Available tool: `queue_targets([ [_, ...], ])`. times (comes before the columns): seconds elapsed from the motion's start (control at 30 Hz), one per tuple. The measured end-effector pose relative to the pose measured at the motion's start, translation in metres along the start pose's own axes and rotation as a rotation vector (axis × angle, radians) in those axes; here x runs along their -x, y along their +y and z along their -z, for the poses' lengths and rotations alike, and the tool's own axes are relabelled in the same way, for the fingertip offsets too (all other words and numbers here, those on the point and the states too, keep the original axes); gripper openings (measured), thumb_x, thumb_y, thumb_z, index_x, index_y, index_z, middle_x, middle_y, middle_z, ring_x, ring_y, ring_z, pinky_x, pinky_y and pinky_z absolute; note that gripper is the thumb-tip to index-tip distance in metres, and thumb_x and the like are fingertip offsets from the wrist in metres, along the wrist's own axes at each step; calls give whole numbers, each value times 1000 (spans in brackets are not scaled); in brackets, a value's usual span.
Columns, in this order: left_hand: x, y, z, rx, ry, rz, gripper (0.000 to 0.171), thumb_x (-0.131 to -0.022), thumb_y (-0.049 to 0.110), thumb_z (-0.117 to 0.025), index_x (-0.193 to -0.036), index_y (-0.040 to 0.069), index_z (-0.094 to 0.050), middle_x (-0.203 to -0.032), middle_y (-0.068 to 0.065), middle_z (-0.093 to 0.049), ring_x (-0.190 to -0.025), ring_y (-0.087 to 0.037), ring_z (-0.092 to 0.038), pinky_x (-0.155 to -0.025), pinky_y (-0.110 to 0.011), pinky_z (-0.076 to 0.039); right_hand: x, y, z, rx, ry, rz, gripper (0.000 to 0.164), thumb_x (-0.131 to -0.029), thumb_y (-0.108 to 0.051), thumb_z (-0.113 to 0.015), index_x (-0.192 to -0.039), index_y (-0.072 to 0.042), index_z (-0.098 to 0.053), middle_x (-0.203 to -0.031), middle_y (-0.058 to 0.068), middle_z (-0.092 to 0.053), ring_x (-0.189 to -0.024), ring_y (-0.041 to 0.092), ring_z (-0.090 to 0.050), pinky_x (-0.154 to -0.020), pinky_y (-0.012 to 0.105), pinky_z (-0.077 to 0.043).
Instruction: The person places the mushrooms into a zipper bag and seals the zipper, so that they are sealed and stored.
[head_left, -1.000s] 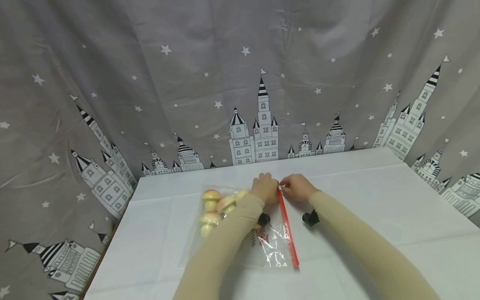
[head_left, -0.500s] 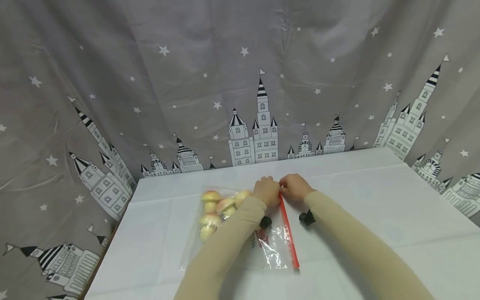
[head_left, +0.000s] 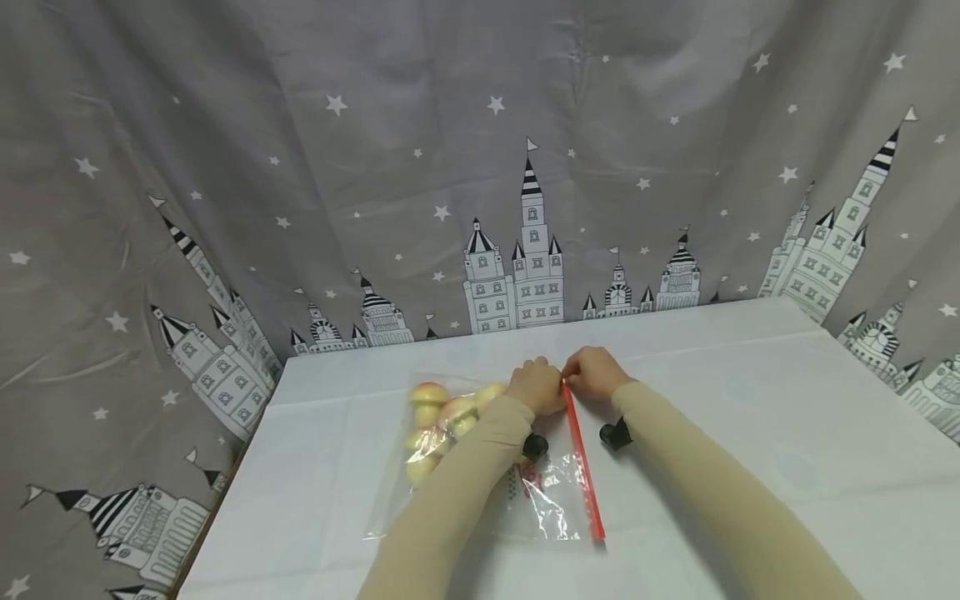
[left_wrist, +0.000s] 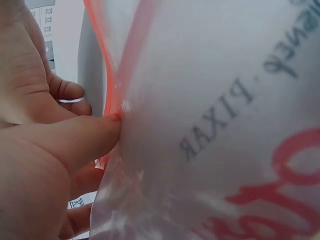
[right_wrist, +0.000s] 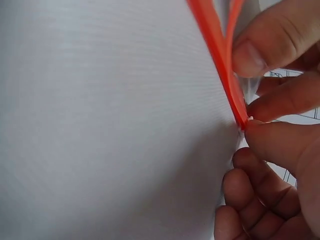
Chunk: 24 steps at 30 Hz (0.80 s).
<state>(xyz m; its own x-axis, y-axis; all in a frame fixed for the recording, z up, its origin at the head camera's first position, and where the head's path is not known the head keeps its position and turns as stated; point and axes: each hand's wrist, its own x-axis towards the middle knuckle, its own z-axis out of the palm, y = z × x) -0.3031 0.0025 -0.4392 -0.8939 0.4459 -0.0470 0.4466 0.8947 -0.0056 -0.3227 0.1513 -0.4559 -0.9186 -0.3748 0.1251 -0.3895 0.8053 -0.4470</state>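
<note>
A clear zip bag (head_left: 551,504) with a red zip strip (head_left: 585,462) along its right edge lies on the white table. Inside it are several yellow, red-tinged mushroom-shaped pieces (head_left: 429,396), partly covered by the left forearm. My left hand (head_left: 537,387) pinches the bag beside the strip's far end; in the left wrist view its thumb (left_wrist: 95,137) presses the film against the fingers behind. My right hand (head_left: 592,375) pinches the corner at that same end. In the right wrist view, the two red bands (right_wrist: 225,60) spread apart above the pinched corner, where a small white bit shows.
The white table (head_left: 735,400) extends to both sides of the bag. Behind it hangs a grey curtain (head_left: 420,100) printed with castles and stars. Small black wrist devices (head_left: 617,434) sit under both sleeves.
My right hand has shifted slightly left and my left hand slightly nearer, both staying at the strip's far end. The head view has swayed a little; the bag lies almost as before.
</note>
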Motion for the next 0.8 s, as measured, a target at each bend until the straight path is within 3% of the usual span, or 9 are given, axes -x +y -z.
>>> queue_targets([
  [0.57, 3, -1, 7, 41, -41, 30, 30, -90, 38, -68, -93, 8, -71, -106, -11, -63, -96, -27, -62, -81, -41, -56, 0, 0, 6, -4, -29, 9, 15, -85, -3, -69, -94, -2, -80, -94, 12, -79, -103, 35, -71, -99, 48, -54],
  [0.8, 4, 1, 7, 47, -61, 39, 29, -90, 38, -69, -92, 10, -71, -106, -10, -62, -95, -26, -60, -81, -40, -55, 1, 0, 6, 5, -52, 7, 12, -85, -4, -70, -89, -4, -80, -87, 9, -79, -92, 29, -71, -91, 45, -55],
])
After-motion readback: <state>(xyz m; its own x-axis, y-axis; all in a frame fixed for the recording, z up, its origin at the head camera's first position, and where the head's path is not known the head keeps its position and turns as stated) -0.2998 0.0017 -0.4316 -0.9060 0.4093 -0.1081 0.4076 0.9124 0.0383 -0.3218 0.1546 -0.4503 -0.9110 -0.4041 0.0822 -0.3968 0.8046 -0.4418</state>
